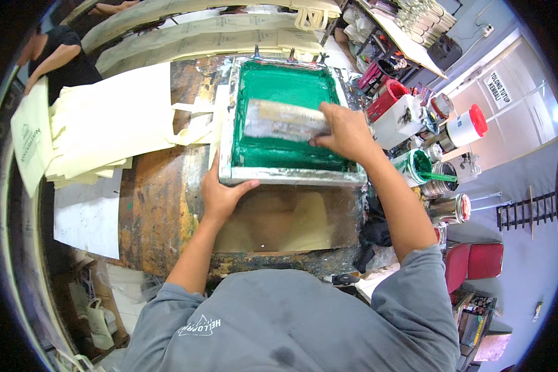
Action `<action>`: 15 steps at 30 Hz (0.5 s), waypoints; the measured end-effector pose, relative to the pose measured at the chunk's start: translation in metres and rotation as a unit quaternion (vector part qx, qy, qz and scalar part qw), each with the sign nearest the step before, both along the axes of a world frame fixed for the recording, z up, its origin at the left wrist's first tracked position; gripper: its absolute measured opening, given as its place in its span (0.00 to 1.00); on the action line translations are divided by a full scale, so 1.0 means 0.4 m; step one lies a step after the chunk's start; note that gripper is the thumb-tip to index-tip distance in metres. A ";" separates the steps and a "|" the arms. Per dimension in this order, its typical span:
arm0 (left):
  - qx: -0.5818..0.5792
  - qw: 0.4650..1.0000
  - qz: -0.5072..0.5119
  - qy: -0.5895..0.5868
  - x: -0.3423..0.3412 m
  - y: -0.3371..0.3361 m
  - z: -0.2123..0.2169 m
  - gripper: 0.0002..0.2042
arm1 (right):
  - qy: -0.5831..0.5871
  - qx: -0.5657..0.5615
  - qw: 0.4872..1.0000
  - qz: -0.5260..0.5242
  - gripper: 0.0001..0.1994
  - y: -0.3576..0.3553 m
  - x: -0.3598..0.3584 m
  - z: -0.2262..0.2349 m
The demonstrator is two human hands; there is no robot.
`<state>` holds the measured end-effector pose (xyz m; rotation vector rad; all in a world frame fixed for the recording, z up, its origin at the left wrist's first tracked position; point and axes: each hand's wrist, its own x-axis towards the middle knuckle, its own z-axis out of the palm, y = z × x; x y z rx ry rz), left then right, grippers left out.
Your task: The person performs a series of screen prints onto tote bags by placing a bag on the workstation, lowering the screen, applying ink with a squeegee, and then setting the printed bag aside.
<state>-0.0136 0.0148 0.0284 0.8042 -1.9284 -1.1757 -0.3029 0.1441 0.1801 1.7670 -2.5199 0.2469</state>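
A framed printing screen (291, 177) lies on the stained worktable, its mesh covered with green ink (279, 84). My right hand (347, 131) is closed around the right end of a pale, worn squeegee (279, 119), which lies across the inked mesh. At the frame's near left corner, my left hand (224, 193) grips the white edge, its thumb along the near side and its fingers partly hidden behind the frame. Cream fabric with a strap (192, 133) reaches toward the screen's left side. What lies under the screen is hidden.
Cream tote bags (111, 118) are stacked at the left, where another person (59, 59) holds a printed bag (34, 136). Ink cans and tubs, including a green one (420, 162), crowd the right. Clamps (291, 56) stand at the screen's far edge. More bags hang behind.
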 end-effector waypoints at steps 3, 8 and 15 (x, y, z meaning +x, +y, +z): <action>-0.147 0.979 0.033 -0.135 0.019 -0.001 -0.043 0.60 | -0.001 0.023 0.999 0.043 0.31 0.054 0.058 -0.056; -0.137 0.979 0.032 -0.148 0.021 -0.004 -0.062 0.63 | 0.053 -0.028 0.998 0.006 0.24 0.059 0.114 -0.164; -0.154 0.976 0.024 -0.154 0.025 -0.008 -0.068 0.66 | 0.111 -0.094 0.989 0.012 0.22 -0.160 -0.083 -0.224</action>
